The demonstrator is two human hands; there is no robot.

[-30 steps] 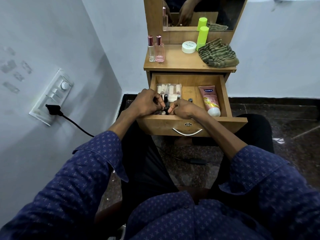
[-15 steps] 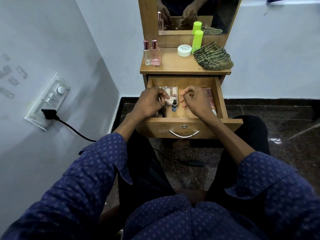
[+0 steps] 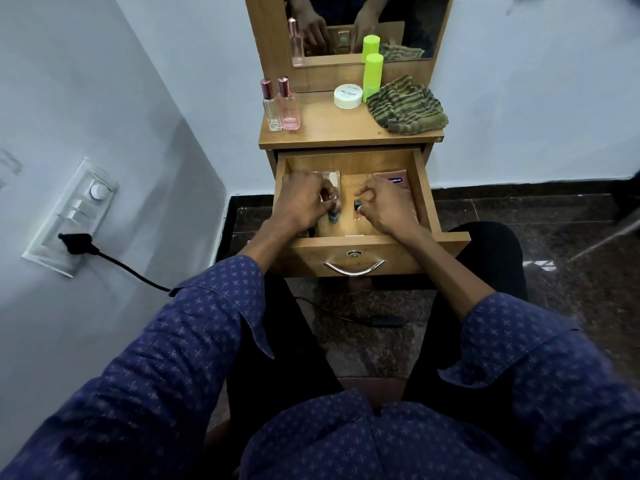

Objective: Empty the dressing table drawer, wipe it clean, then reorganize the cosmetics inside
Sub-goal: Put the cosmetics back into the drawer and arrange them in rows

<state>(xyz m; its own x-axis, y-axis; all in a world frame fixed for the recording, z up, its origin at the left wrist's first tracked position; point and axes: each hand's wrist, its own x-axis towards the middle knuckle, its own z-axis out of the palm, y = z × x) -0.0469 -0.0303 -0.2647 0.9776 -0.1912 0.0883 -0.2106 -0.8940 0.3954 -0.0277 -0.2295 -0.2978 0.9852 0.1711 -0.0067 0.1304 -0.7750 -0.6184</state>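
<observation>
Both hands sit inside the open drawer [image 3: 424, 188]. I see the left hand [image 3: 304, 202] at 9 o'clock in the drawer, fingers curled and pinched on a small bottle [image 3: 333, 213] with a blue body, held upright just beside a clear case [image 3: 330, 178] that lies toward the drawer's back at 11 o'clock. I see the right hand [image 3: 388, 206] at 3 o'clock, fingers bent in, its thumb and fingertips at a small dark-capped vial [image 3: 357, 204] standing near the drawer's middle; whether the grip is closed on it I cannot tell. The two hands are near each other but apart, with bare drawer floor between them. A pink tube [image 3: 398, 183] lies under the right hand along the drawer's right side, at 1 o'clock, mostly covered. The drawer front carries a curved metal handle [image 3: 354, 267] and a keyhole above it.

On the tabletop [image 3: 346, 133], two perfume bottles [image 3: 281, 105] stand touching at 9 o'clock, one clear and one pink. A white jar [image 3: 347, 96] sits at 12 o'clock, a green stick [image 3: 372, 76] stands upright just beside it, and a striped cloth [image 3: 407, 105] lies bunched at 3 o'clock, touching the stick's base. The mirror [image 3: 363, 26] behind reflects both hands. On the wall at 9 o'clock, a black plug [image 3: 74, 243] sits in a switchboard [image 3: 72, 216].
</observation>
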